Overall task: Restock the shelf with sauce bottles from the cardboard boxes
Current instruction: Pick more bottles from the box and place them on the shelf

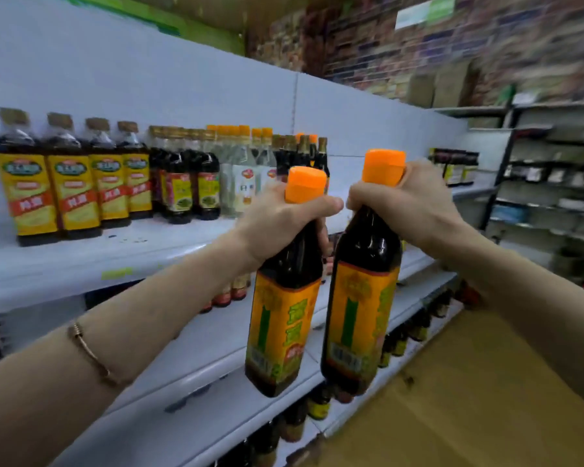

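— Sauce bottles, two of them, hang in mid-air before the shelf (81, 264), seen from the head camera: the left bottle (284, 318) in the left hand (284, 217), the right bottle (361, 308) in the right hand (408, 203). How are they held?

— Each hand is curled tight round a neck, just under the orange cap (305, 183). Both bodies drop straight below the fists, long axes near upright, bases tilted slightly toward the wearer. The two bottles hang side by side, close but apparently not touching.

— And the gap they are bound for?

— Judging from this view, the bare stretch of the upper tier lies up and beyond the grips, to the right of the shelved row (169, 176). The right hand sits higher and looks nearer that opening; the left hand is closer to the standing stock.

— What does the placing turn on?

— Since each bottle hangs below its grip, the bases must likely rise over the shelf lip before going in. A cardboard box (486, 399) lies below and right of the hands.

— Anything unclear?

— The frame is blurred; label text cannot be read.
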Tool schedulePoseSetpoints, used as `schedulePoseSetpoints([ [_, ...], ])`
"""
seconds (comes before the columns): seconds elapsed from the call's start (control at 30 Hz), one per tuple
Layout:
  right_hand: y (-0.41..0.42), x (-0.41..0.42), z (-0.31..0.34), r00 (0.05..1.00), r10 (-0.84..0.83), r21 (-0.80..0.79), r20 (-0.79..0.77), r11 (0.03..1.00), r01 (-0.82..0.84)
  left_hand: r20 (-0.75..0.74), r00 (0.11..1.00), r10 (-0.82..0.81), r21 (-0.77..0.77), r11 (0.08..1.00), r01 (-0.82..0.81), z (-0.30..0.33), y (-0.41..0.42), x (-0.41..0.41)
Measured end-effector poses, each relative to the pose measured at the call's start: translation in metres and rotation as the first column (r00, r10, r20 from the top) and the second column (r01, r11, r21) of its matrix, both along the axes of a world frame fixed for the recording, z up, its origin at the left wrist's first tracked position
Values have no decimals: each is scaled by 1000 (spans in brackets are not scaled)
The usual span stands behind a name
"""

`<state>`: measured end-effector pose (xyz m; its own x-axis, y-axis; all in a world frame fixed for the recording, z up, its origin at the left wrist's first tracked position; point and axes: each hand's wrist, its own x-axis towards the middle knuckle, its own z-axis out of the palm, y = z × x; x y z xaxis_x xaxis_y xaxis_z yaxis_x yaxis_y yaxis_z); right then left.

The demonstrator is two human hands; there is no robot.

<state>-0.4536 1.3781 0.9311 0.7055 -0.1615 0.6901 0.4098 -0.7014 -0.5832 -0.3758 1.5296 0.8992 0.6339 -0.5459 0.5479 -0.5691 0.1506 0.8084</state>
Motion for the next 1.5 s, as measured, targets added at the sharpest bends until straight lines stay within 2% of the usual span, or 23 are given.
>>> schedulePoseSetpoints([
  [0.2,-116,-14,3,992,-122,1,-16,993,122,-11,992,-129,-48,991,129,10,-127,7],
  [0.4,-211,-1,-19,979,-198,31,-42,979,199,-83,972,-220,-48,975,216,-1,-229,27],
  [0.6,-300,46,-31,979,-196,31,-54,980,198,-67,962,-263,-41,965,261,-11,-320,77],
  [0.73,-360,90,-17,977,-208,-1,-35,978,208,-70,958,-278,-46,960,275,-7,-382,126],
  [0.9,-432,148,8,976,-220,-15,9,975,220,4,972,-237,-6,971,237,11,-454,186],
  [1.1,-506,221,14,979,-202,7,18,979,202,-1,984,-179,9,984,179,20,-523,252],
  [1.27,-565,290,18,993,-107,42,48,994,105,-35,995,-97,-20,995,96,28,-566,311],
  [1.5,-621,392,43,992,107,-59,72,993,-102,-28,995,92,-57,994,-94,48,-619,378],
])
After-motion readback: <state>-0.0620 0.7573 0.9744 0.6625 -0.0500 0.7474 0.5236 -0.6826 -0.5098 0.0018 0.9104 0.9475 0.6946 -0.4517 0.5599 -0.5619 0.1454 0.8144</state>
